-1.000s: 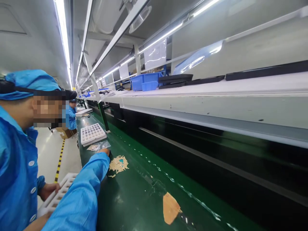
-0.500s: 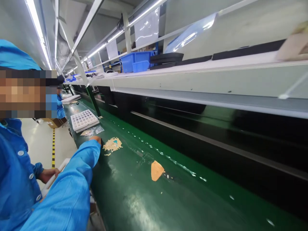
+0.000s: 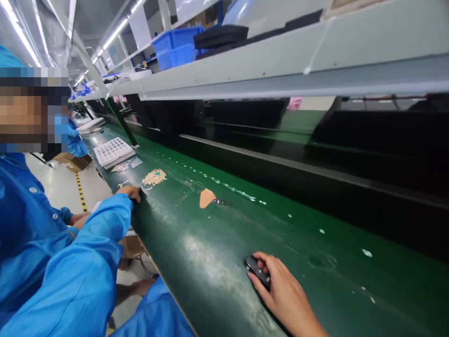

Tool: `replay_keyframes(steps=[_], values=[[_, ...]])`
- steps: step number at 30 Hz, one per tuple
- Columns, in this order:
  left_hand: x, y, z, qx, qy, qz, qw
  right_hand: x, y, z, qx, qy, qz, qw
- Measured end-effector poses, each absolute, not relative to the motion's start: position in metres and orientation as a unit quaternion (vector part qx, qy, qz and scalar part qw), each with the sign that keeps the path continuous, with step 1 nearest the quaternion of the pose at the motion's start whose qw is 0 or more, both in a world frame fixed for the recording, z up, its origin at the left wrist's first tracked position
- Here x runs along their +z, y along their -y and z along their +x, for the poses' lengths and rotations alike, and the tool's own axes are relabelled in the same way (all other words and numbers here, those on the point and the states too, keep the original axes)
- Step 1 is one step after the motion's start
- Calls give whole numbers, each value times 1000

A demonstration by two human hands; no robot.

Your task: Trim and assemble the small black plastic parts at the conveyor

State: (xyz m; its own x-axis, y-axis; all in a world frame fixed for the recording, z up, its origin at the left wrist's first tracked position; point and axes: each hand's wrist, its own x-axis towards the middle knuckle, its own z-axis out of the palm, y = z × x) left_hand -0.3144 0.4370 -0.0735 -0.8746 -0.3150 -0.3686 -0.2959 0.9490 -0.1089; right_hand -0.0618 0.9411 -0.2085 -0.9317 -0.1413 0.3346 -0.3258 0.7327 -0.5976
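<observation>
My right hand [image 3: 280, 285] is low on the right, over the green tabletop [image 3: 206, 262]. Its thumb and fingers close round a small black oblong device [image 3: 257, 271] with tiny yellow marks; part of it lies behind my fingers. What kind of device it is, I cannot make out. Further along the table is an orange-tan flat piece [image 3: 206, 198], with a dark strip [image 3: 220, 202] bearing white spots beside it. My left hand does not show.
A co-worker's blue sleeve [image 3: 87, 248] reaches to the table edge, the hand [image 3: 129, 191] on a dark object. Beyond are a pile of tan strips [image 3: 154, 177] and a white compartment tray [image 3: 112, 152]. A shelf [image 3: 245, 79] holding a blue bin [image 3: 175, 47] runs above.
My view has tilted down and to the right. My right hand with the black device has come into view. The co-worker's hand now shows a dark object at the table edge.
</observation>
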Motion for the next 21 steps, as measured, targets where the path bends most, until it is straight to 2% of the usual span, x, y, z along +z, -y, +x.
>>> replay_keyframes(steps=[3, 7, 16, 21], values=[[-81, -463, -295, -43, -948, -164, 270, -205, -940, -62, 357, 917, 140, 112], [-90, -506, -283, -56, -951, -120, 281, -201, -940, -63, 377, 911, 137, 96], [-98, -596, -317, -51, -975, 7, 216, -199, -938, -65, 404, 904, 115, 76], [-82, -596, -321, -14, -990, 116, 83, -199, -939, -65, 411, 902, 110, 74]])
